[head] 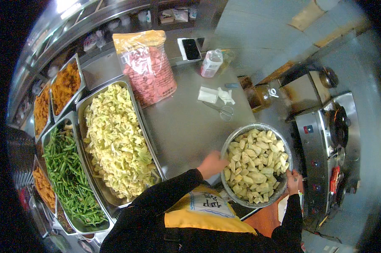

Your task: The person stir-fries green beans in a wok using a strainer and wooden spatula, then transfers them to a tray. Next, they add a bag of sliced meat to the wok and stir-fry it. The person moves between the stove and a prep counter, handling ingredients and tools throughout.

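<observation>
A round metal basin (228,139) full of pale yellow-green cut vegetable chunks (253,164) is in front of me, to the right, by the corner of the steel table. My left hand (213,164) holds its left rim, the fingertips partly hidden at the edge. On the lower right side my right hand (293,182) grips the rim, thumb on top. The chunks rise to about rim height, and a dark gap shows near my right hand. Between my arms hangs a yellow and white apron (206,202).
Left on the steel table (178,136) stand deep trays of cauliflower (117,142), green beans (70,177) and orange fried food (67,79). A bag of pink pieces (151,72), a phone (191,49), a bottle (212,63) and scissors (224,113) lie farther back. A stove (314,158) stands right.
</observation>
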Action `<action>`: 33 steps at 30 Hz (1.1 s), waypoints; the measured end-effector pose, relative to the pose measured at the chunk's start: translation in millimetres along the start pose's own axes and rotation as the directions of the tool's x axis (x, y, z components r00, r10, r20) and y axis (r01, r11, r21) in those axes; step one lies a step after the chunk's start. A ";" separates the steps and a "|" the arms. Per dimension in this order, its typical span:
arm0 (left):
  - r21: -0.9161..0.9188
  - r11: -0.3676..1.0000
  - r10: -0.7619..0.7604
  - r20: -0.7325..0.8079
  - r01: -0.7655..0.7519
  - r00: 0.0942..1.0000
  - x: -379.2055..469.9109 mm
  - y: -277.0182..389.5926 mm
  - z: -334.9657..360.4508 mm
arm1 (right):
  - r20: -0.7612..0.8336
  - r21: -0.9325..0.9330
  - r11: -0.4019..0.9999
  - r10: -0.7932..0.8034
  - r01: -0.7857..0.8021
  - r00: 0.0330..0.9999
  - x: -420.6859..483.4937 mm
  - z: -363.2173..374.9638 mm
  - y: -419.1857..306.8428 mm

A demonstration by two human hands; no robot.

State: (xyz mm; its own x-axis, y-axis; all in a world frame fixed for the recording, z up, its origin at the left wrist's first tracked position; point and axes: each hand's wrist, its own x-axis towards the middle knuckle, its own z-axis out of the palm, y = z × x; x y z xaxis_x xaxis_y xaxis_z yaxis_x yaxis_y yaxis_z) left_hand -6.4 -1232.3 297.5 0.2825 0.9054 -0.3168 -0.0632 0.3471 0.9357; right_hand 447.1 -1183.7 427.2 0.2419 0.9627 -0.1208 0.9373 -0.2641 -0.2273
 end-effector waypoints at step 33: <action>0.514 0.596 -0.053 -0.742 0.617 0.669 5.2 76.1 -168.2 | 0.139 0.169 0.323 -0.943 0.931 0.302 216.6 242.3 -279.4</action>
State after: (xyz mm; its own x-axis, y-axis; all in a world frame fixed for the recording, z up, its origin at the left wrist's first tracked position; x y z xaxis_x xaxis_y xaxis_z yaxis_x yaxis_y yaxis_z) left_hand -170.8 -1160.1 340.9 -0.5178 0.7683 -0.3763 0.6283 0.6400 0.4422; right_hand 176.8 -915.5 230.4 -0.8457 0.5319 0.0437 0.4860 0.8013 -0.3489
